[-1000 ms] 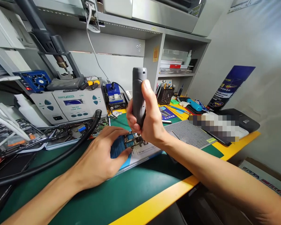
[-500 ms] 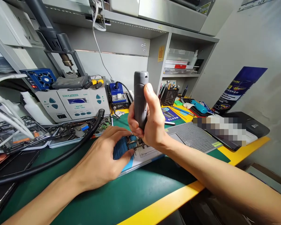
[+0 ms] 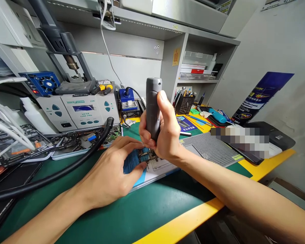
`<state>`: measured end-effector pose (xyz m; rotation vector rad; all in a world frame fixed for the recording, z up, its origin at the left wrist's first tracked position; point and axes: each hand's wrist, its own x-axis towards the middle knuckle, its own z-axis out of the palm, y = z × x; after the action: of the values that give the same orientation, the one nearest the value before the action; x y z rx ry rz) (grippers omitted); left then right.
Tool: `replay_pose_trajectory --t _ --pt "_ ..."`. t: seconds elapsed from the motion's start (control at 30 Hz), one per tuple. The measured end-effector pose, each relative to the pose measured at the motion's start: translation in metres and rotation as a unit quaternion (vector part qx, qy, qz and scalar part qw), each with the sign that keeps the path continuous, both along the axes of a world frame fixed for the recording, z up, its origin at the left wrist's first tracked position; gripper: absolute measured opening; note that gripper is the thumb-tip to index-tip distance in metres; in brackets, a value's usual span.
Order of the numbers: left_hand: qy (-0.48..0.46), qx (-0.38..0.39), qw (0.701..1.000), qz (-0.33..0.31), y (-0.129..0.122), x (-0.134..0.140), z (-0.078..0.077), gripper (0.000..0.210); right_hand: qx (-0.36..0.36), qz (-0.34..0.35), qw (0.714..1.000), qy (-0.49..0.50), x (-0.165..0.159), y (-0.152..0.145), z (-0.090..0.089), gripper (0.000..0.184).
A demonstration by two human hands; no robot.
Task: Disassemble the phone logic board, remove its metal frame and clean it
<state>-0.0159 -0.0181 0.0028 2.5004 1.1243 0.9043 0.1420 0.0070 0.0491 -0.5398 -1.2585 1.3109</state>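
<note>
My right hand (image 3: pixel 169 130) is wrapped round a grey cylindrical handheld tool (image 3: pixel 153 105), its thumb laid along the upper side. The tool stands almost upright with a small hole near its top end; its lower end is hidden behind the hand. Beneath it lies a small circuit board (image 3: pixel 146 155) on a blue and white printed pad (image 3: pixel 132 166). My left hand (image 3: pixel 114 167) rests at the board's left, thumb and forefinger gripping it from its near and far sides. My right hand covers part of the board.
A hot air station (image 3: pixel 83 113) stands at the back left, its black hose (image 3: pixel 73 173) crossing the green mat (image 3: pixel 162 210). Trays (image 3: pixel 66 156) hold boards. A grey perforated mat (image 3: pixel 210 149), a pen holder (image 3: pixel 185 103) and a blue spray can (image 3: pixel 261 96) are at right.
The view has shifted very slightly. Both hands and the grey tool keep nearly the same pose over the circuit board.
</note>
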Motion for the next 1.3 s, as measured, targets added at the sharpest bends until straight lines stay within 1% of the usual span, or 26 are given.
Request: replay_pose_trajectory --t 0.1,0.2,0.37,0.63,0.87,1.17,1.3 --pt "-0.002 0.002 1.000 -0.005 -0.0002 -0.0001 0.0008 0.033 -0.003 -0.007 1.000 -0.007 -0.0007 -0.0017 0.0016 0.067" --pt "-0.004 0.000 1.000 -0.004 0.0014 0.0006 0.0005 0.031 0.005 -0.008 1.000 -0.021 -0.0002 -0.0018 0.0027 0.069" --pt "0.000 -0.008 1.000 0.006 0.0024 0.0009 -0.0007 0.029 -0.002 -0.013 1.000 -0.027 0.0013 -0.0018 0.0027 0.070" --pt "-0.008 -0.009 1.000 -0.014 0.0007 0.0005 0.0006 0.029 -0.003 -0.006 0.999 -0.042 0.0013 -0.0045 0.0037 0.070" --pt "-0.009 -0.012 1.000 -0.013 0.0015 -0.0003 -0.0007 0.022 -0.020 -0.004 0.999 -0.030 0.0003 -0.0034 0.0072 0.064" --pt "-0.007 -0.009 1.000 -0.009 0.0004 0.0004 0.0005 0.024 -0.023 -0.013 0.999 -0.034 -0.0008 -0.0053 0.0065 0.066" --pt "-0.002 -0.008 1.000 -0.004 0.0007 0.0005 0.0002 0.023 -0.020 -0.006 0.999 -0.035 -0.0002 -0.0049 0.0070 0.066"
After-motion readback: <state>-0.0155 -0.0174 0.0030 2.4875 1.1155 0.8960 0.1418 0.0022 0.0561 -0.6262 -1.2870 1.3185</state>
